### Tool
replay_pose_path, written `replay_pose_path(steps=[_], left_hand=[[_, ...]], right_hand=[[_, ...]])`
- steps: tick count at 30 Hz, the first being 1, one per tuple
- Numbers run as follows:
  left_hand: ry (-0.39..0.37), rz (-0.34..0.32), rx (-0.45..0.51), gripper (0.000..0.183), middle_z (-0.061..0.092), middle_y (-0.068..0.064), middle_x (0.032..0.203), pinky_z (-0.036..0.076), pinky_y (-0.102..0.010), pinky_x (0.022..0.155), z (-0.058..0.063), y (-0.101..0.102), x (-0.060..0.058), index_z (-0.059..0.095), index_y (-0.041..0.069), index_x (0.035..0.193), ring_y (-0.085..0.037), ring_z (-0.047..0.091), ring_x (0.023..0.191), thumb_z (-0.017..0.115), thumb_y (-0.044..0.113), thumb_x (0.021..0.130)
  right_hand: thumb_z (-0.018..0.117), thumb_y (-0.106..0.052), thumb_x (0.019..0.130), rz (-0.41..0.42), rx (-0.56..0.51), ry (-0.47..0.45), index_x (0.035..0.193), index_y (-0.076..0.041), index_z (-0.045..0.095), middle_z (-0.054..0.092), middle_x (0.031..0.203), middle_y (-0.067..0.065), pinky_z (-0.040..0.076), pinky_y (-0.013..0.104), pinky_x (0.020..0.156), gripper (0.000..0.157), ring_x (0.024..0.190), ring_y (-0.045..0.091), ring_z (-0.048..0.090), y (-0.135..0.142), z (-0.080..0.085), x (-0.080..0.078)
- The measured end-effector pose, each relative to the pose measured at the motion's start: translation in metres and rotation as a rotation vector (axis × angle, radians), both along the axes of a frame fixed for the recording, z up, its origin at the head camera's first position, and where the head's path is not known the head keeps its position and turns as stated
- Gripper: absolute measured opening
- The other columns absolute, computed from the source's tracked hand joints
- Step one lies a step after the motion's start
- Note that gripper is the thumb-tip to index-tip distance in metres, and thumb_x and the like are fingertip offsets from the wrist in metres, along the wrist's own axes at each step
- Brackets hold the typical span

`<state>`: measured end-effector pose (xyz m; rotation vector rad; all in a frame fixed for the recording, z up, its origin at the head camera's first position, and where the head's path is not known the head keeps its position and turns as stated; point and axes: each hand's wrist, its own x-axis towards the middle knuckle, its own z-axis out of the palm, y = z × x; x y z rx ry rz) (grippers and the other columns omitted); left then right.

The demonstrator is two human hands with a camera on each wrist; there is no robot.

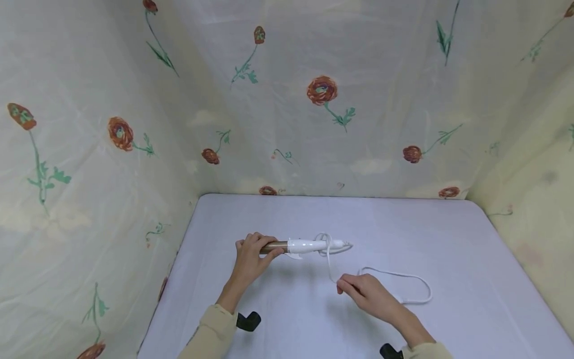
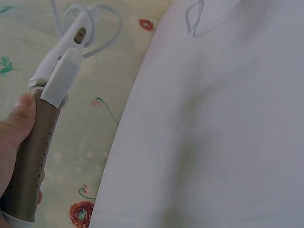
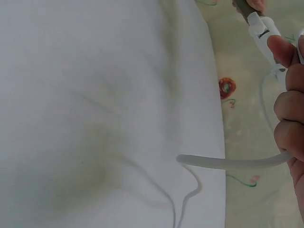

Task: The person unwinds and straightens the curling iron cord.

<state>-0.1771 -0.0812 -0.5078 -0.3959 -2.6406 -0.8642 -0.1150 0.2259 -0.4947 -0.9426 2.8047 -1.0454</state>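
My left hand (image 1: 250, 262) grips the gold-brown barrel of a curling iron (image 1: 307, 246), which is held level above the table. In the left wrist view, rows of small dark holes run along the barrel (image 2: 35, 147), and a white lever (image 2: 64, 78) sits where it meets the white handle. The white cord (image 1: 329, 259) loops around the handle's far end. Lower and to the right, my right hand (image 1: 369, 296) holds that cord in curled fingers. In the right wrist view a length of cord (image 3: 228, 163) comes out of the fist.
A slack loop of the cord (image 1: 423, 286) lies to the right on the white table (image 1: 471, 239). Flower-printed cloth (image 1: 372, 75) hangs behind the table and at both sides. Dark wrist mounts (image 1: 249, 321) show beside both sleeves.
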Motion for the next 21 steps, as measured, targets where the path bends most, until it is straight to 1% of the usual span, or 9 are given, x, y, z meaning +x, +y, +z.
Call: replay_pose_path(steps=[5,9,14,19,21], left_hand=[[-0.005,-0.001,-0.002,0.042,0.064,0.001,0.091,0.027,-0.038,0.077,0.0,-0.001,-0.001,0.071,0.021,0.106,-0.015,0.052,0.084,0.066,0.053,0.079],[-0.015,0.002,-0.007,0.042,0.064,0.001,0.092,0.027,-0.038,0.078,0.0,-0.002,-0.001,0.071,0.021,0.106,-0.016,0.052,0.084,0.065,0.054,0.079],[-0.019,0.005,-0.016,0.042,0.064,0.001,0.091,0.027,-0.038,0.077,0.001,-0.002,0.0,0.07,0.022,0.106,-0.016,0.052,0.084,0.066,0.054,0.079],[-0.012,-0.014,-0.012,0.041,0.064,0.002,0.091,0.025,-0.035,0.075,-0.001,-0.002,0.0,0.071,0.022,0.105,-0.015,0.052,0.083,0.067,0.053,0.079],[-0.007,-0.021,-0.009,0.041,0.065,0.002,0.091,0.024,-0.034,0.075,-0.001,-0.002,0.0,0.071,0.022,0.105,-0.015,0.052,0.083,0.067,0.053,0.079]], right_hand=[[0.052,-0.015,0.098,0.03,-0.015,0.085,0.081,-0.022,0.063,0.051,0.063,-0.021,0.039,0.017,0.056,0.021,0.054,-0.007,0.037,-0.002,0.015,-0.003],[0.053,-0.013,0.097,0.048,-0.037,0.105,0.082,-0.024,0.062,0.057,0.068,-0.018,0.041,0.017,0.055,0.02,0.055,-0.007,0.039,-0.002,0.026,-0.005],[0.055,-0.01,0.095,0.054,-0.06,0.134,0.082,-0.023,0.062,0.058,0.069,-0.017,0.041,0.017,0.054,0.02,0.055,-0.008,0.038,-0.003,0.036,-0.006],[0.057,-0.005,0.093,0.071,-0.101,0.18,0.083,-0.022,0.063,0.054,0.066,-0.018,0.041,0.016,0.053,0.021,0.055,-0.008,0.036,-0.003,0.044,-0.008],[0.06,-0.004,0.091,0.085,-0.119,0.198,0.084,-0.022,0.062,0.054,0.067,-0.018,0.041,0.014,0.053,0.019,0.057,-0.009,0.038,-0.002,0.048,-0.01]])
